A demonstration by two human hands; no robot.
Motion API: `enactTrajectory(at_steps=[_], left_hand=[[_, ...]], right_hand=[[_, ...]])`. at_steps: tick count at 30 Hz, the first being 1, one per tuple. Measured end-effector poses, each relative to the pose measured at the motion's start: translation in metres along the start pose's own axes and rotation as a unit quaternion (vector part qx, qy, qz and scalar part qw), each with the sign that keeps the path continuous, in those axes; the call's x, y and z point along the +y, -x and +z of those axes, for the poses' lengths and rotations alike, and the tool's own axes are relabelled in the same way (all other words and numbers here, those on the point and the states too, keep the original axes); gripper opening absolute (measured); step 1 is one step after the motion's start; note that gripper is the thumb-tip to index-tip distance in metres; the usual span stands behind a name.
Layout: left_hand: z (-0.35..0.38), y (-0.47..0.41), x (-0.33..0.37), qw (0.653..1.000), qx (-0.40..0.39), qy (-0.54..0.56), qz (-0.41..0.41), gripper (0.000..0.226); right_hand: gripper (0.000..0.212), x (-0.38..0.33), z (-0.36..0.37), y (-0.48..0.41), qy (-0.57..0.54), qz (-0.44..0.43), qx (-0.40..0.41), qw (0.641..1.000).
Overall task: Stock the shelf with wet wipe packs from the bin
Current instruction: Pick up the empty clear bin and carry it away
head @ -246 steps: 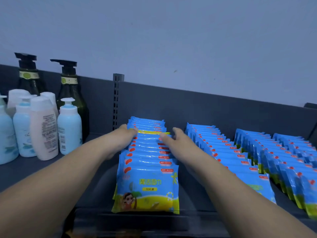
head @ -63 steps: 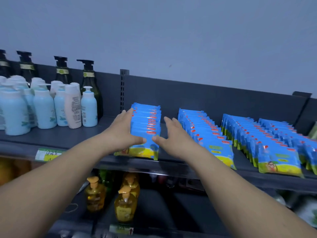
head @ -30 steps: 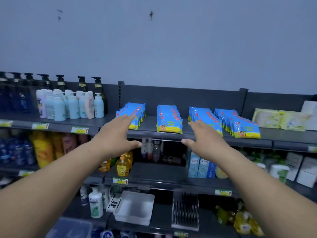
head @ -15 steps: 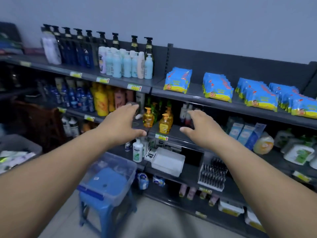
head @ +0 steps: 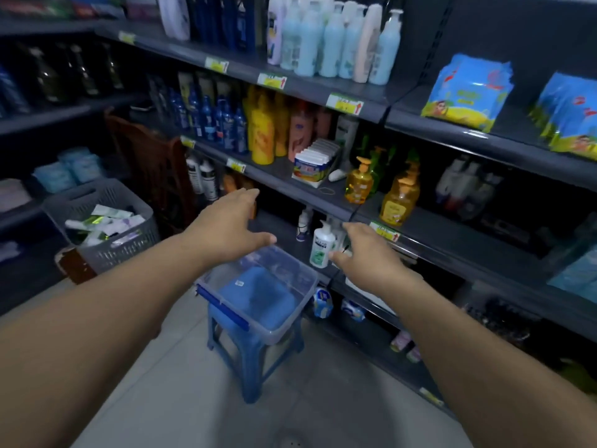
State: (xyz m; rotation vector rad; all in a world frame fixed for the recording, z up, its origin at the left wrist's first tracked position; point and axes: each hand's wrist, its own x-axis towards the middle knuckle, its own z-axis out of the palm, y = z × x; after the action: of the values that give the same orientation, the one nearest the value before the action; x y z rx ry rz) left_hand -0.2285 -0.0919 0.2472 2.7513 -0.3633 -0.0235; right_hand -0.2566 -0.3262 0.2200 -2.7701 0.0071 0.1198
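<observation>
Over the clear bin (head: 226, 305) on its stool (head: 255, 360), left hand (head: 232, 227) and right hand (head: 365, 250) hovering, fingers (head: 247, 198) spread and empty, wipe packs (head: 465, 95) up on the shelf (head: 452, 132): easy to tip that light, seemingly bare bin by grabbing one rim.

Bare left forearm (head: 106, 318), bare left hand (head: 231, 226), bare right forearm (head: 458, 344), bare right hand (head: 366, 255)

Clear plastic bin (head: 281, 324); glossy wipe packs (head: 465, 95); shelf (head: 405, 103) seemingly matt metal.
</observation>
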Motion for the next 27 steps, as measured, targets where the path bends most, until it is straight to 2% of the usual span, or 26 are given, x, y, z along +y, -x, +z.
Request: enactTrajectory(at_steps=[2, 5, 15, 21, 27], left_hand=[[0.011, -0.025, -0.015, 1.0, -0.003, 0.007, -0.015, 0.087], [0.033, -0.059, -0.041, 0.999, -0.016, 0.013, -0.041, 0.093], [0.07, -0.143, -0.13, 0.993, -0.038, 0.036, -0.102, 0.092], [0.094, -0.198, -0.198, 0.993, -0.072, 0.05, -0.078, 0.09], [0.117, -0.246, -0.267, 0.992, -0.126, 0.005, -0.024, 0.089]], right_hand=[[0.068, 0.006, 0.021, -0.031, -0.012, 0.006, -0.015, 1.0], [0.061, 0.01, 0.048, -0.07, -0.054, 0.02, -0.031, 0.998], [0.07, 0.014, 0.119, -0.159, -0.094, 0.072, -0.057, 0.991], [0.066, -0.005, 0.168, -0.189, -0.13, 0.173, -0.028, 0.976], [0.064, -0.023, 0.227, -0.208, -0.16, 0.293, 0.02, 0.943]])
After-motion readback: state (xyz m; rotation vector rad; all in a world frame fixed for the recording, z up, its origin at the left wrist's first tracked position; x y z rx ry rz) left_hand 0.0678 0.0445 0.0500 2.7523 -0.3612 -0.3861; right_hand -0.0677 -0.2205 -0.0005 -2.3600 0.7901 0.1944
